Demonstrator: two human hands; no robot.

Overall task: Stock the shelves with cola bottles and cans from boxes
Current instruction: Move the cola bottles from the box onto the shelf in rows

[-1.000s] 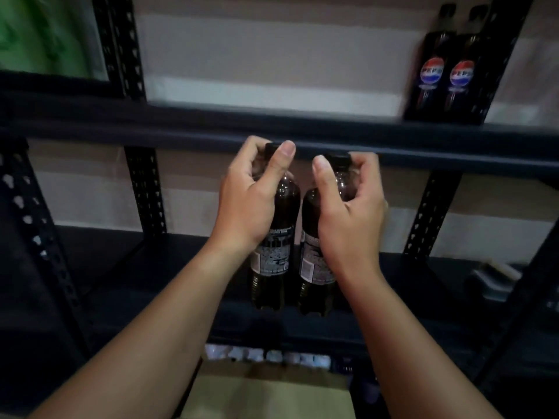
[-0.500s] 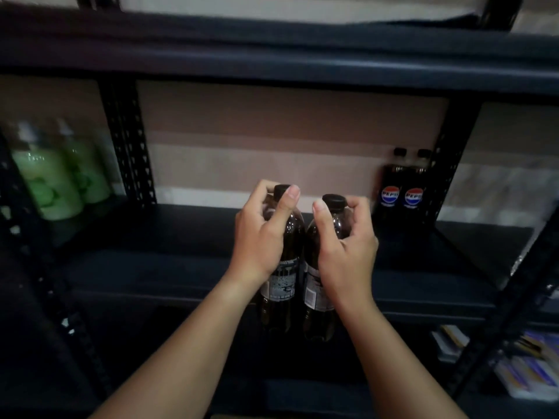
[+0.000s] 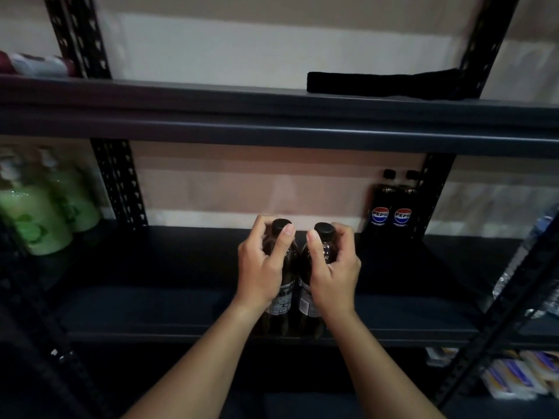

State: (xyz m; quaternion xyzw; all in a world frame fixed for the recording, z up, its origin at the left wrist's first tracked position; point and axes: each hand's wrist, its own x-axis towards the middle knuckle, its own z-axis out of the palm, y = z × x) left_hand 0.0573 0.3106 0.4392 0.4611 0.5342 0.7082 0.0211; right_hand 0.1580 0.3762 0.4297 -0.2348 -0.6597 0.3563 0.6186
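Both hands are gripping dark cola bottles by the shoulder: the left hand [image 3: 260, 267] is curling around the left bottle [image 3: 281, 297], the right hand [image 3: 332, 273] around the right bottle [image 3: 311, 300]. The bottles are touching, upright, at the front edge of the middle shelf [image 3: 151, 306]. Two Pepsi bottles [image 3: 391, 204] are standing at the shelf's rear right.

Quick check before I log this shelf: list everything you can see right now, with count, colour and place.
held cola bottles: 2, dark, black caps, side by side at middle shelf's front
Pepsi bottles: 2, dark, back right of middle shelf
middle shelf: 1, black
green bottles: 2 or more, blurred, far left
black flat item: 1, upper shelf, right
packets: several, pale and purple, bottom right
left hand: grip round left bottle
right hand: grip round right bottle
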